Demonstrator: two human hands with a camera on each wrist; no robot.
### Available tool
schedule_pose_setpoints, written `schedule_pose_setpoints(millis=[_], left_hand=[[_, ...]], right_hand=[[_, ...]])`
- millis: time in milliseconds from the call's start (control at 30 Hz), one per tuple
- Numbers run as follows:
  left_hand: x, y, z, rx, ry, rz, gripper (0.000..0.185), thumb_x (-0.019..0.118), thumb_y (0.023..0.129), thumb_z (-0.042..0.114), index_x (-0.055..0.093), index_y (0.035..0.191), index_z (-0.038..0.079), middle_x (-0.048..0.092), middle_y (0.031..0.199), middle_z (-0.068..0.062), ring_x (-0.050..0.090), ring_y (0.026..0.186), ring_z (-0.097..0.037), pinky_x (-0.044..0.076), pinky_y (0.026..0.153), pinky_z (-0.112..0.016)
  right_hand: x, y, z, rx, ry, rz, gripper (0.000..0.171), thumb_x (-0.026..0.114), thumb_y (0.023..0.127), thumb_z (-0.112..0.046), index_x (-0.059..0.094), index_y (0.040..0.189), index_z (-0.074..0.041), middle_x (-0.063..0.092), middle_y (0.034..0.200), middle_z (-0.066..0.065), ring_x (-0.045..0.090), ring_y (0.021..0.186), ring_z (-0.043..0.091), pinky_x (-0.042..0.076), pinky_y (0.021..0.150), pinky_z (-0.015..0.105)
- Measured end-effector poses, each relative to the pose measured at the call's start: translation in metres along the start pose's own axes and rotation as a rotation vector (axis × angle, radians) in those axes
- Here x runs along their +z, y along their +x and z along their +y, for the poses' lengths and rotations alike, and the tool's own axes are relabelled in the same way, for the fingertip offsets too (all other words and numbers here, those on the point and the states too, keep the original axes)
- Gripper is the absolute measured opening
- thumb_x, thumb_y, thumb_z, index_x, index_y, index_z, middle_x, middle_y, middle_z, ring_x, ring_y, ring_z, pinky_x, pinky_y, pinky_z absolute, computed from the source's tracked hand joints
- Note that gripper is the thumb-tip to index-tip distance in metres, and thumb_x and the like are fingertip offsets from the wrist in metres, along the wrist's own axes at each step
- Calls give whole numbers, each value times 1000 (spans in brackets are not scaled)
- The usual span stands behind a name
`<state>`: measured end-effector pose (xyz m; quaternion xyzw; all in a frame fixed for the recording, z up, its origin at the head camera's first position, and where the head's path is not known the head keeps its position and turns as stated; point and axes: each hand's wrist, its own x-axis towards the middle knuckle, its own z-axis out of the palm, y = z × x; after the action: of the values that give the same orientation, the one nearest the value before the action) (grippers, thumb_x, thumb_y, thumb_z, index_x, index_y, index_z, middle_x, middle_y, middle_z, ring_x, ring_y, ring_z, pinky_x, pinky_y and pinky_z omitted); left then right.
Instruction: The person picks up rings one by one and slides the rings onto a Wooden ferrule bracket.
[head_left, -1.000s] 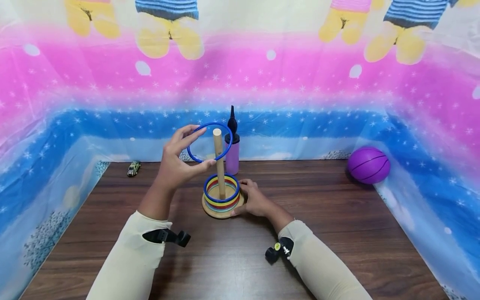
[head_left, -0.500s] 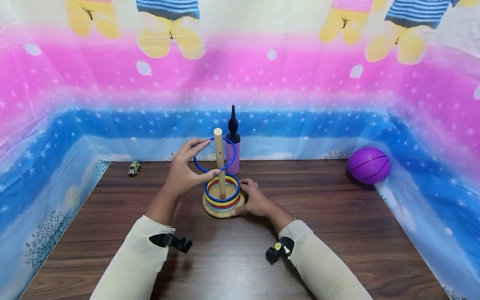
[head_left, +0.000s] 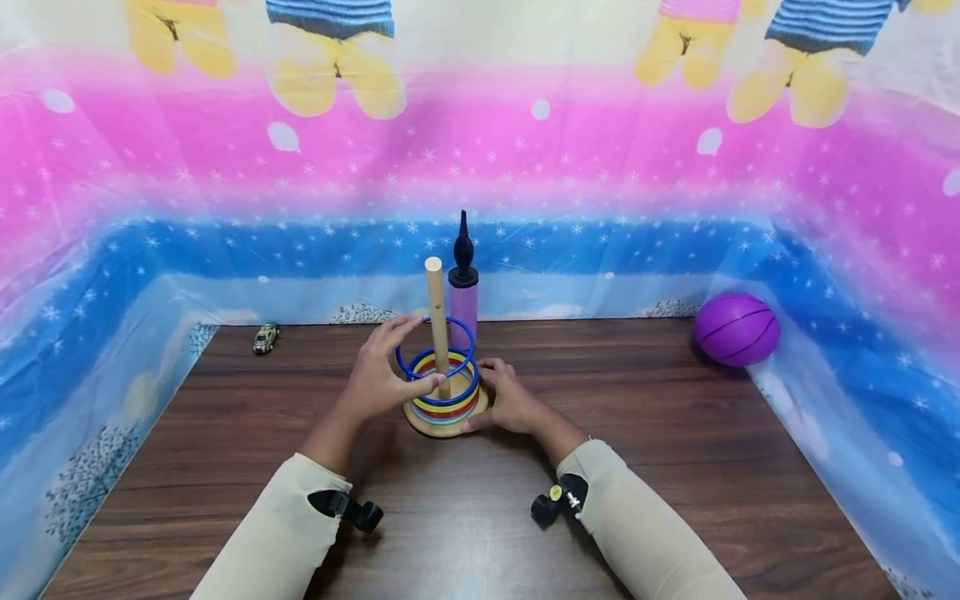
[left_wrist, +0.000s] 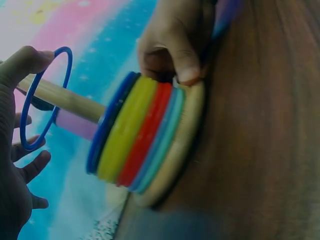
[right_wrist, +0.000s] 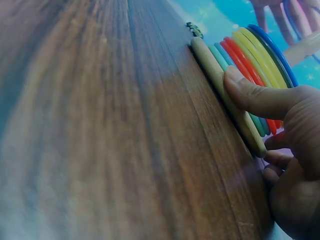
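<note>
My left hand (head_left: 378, 367) pinches a thin blue ring (head_left: 473, 337) between thumb and fingers. That ring loops around the upright wooden peg (head_left: 437, 304), tilted a little and just above the stacked rings. In the left wrist view the stack (left_wrist: 132, 135) runs blue, yellow, red, blue and green down to the round wooden base (left_wrist: 187, 135). With thumb on the near side, my right hand (head_left: 513, 402) grips the base's right edge. Its fingers curl behind the base and lower rings, partly hidden.
Behind the peg stands a purple hand pump (head_left: 463, 308) with a black top. A toy car (head_left: 266, 338) sits at the back left of the wooden table (head_left: 630, 400), a purple ball (head_left: 737, 329) at the back right. Printed cloth (head_left: 570, 250) encloses the sides.
The left hand has lowered the blue ring from around the peg's top to just above the stack, shifting slightly right. The right hand has stayed at the base.
</note>
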<state>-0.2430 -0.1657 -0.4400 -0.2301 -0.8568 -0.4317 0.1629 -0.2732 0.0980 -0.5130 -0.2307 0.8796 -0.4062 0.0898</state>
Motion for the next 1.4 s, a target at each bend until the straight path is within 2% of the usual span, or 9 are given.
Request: schedule_pose_setpoints(millis=[200, 467, 733, 1000, 1400], left_hand=[[11, -7, -10, -44, 11, -28, 91, 96, 84, 28, 54, 161, 6, 52, 163, -23, 48, 150, -48, 41, 118, -77], [20, -12, -13, -96, 20, -64, 88, 96, 84, 31, 55, 158, 6, 52, 164, -21, 46, 149, -47, 43, 119, -75], [24, -12, -17, -94, -7, -78, 82, 95, 87, 28, 57, 156, 4, 52, 162, -23, 43, 151, -48, 39, 120, -77], [28, -16, -25, -78, -1, -83, 81, 95, 86, 28, 58, 155, 4, 54, 160, -24, 46, 149, -48, 42, 118, -77], [30, -18, -24, -88, 31, -106, 82, 94, 87, 28, 58, 155, 4, 51, 161, -25, 44, 151, -51, 37, 119, -80]], right_hand=[[-1, 1, -1, 1, -1, -3, 100, 101, 80, -30, 51, 164, -6, 40, 168, 19, 31, 157, 42, 33, 129, 66], [-1, -1, -3, 8, -3, -15, 100, 100, 82, -29, 50, 164, -6, 40, 168, 19, 31, 158, 42, 33, 130, 66], [-3, -1, -2, -10, -9, -6, 99, 101, 81, -29, 51, 163, -6, 40, 167, 20, 31, 157, 43, 33, 129, 67], [-2, 0, -3, -7, -30, -12, 100, 101, 81, -31, 51, 163, -6, 41, 167, 20, 32, 156, 42, 34, 129, 67], [-3, -1, -3, -18, -16, -26, 96, 100, 82, -30, 53, 163, -8, 40, 168, 20, 31, 157, 44, 32, 129, 68]])
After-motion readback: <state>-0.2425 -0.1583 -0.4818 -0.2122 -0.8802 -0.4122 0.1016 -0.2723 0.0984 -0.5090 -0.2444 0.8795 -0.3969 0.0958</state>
